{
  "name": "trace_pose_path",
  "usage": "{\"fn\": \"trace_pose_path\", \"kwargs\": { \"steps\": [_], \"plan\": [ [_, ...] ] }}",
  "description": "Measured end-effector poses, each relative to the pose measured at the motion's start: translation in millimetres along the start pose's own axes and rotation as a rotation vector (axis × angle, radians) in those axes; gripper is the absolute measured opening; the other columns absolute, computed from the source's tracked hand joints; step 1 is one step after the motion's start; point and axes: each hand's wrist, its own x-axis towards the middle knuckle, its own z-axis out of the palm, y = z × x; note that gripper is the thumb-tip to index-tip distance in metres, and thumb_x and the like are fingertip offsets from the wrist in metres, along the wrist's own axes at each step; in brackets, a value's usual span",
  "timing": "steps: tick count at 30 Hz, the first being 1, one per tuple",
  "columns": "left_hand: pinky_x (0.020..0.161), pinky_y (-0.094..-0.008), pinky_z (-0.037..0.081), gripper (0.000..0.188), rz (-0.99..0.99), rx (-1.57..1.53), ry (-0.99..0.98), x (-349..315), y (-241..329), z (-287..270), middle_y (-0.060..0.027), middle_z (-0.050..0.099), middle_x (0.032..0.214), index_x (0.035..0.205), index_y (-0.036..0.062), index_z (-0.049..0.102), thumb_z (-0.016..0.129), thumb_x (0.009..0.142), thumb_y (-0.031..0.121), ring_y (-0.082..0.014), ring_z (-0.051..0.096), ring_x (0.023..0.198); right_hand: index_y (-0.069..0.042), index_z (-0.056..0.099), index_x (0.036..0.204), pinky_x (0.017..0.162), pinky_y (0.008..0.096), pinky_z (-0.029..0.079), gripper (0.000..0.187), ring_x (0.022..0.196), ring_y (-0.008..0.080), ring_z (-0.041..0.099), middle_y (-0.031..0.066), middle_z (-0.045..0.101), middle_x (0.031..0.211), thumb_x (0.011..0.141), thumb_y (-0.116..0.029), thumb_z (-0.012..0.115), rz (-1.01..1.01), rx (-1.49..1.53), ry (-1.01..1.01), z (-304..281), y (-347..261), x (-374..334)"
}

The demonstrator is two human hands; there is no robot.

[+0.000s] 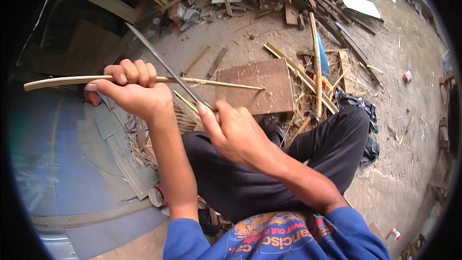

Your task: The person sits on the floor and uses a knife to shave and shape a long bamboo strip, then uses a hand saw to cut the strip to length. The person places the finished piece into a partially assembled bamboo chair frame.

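My left hand (137,86) is closed around a long, split bamboo strip (65,82). The strip runs across from the far left, and its thin end rests over a brown wooden board (269,98). In my right hand (238,132) is a knife, its handle hidden by my fingers. The long narrow knife blade (156,55) slants up to the left and crosses the strip just right of my left hand. More bamboo strips (187,101) lie below the crossing, partly covered by my right hand.
Longer bamboo pieces (318,67) and shavings lie right of the board, near a black plastic bag (358,103). Scrap wood and broken white panels (358,6) are heaped at the back. Grey sheets (103,120) lie on the left. My bent legs (327,142) are below the board.
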Motion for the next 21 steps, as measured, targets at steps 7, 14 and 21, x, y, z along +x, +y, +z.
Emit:
{"fn": "trace_pose_path", "kwargs": {
  "steps": [7,14,21],
  "plan": [
    [0.044,-0.0268,0.012,0.063,0.017,0.049,0.059,-7.5,4.8,1.0,0.0046,0.021,0.054,0.068,0.0162,0.032,0.031,0.101,0.069,-0.0088,0.012,0.048,0.009,0.06,0.085,0.065,0.0585,0.054,0.055,0.07,0.0525,0.066,0.0318,0.064,0.068,0.102,-0.043,0.051,0.087,-0.106,-0.063,-2.3,-4.3,4.7],
    [0.044,-0.0274,0.011,0.063,0.02,0.053,0.051,-8.9,6.0,5.1,0.0041,0.02,0.054,0.068,0.0169,0.03,0.031,0.1,0.071,-0.0088,0.012,0.048,0.007,0.057,0.085,0.067,0.06,0.053,0.054,0.07,0.0532,0.065,0.0312,0.064,0.068,0.102,-0.044,0.051,0.161,-0.125,-0.031,-1.2,20.4,-5.2],
    [0.045,-0.0275,0.011,0.062,0.022,0.066,-0.004,-7.4,3.0,6.9,0.004,0.02,0.055,0.068,0.0175,0.03,0.033,0.099,0.071,-0.0091,0.012,0.048,0.006,0.06,0.085,0.062,0.0567,0.05,0.051,0.067,0.0508,0.064,0.0301,0.063,0.067,0.105,-0.04,0.049,0.276,-0.243,0.062,-0.4,80.2,-6.0]
  ]
}}
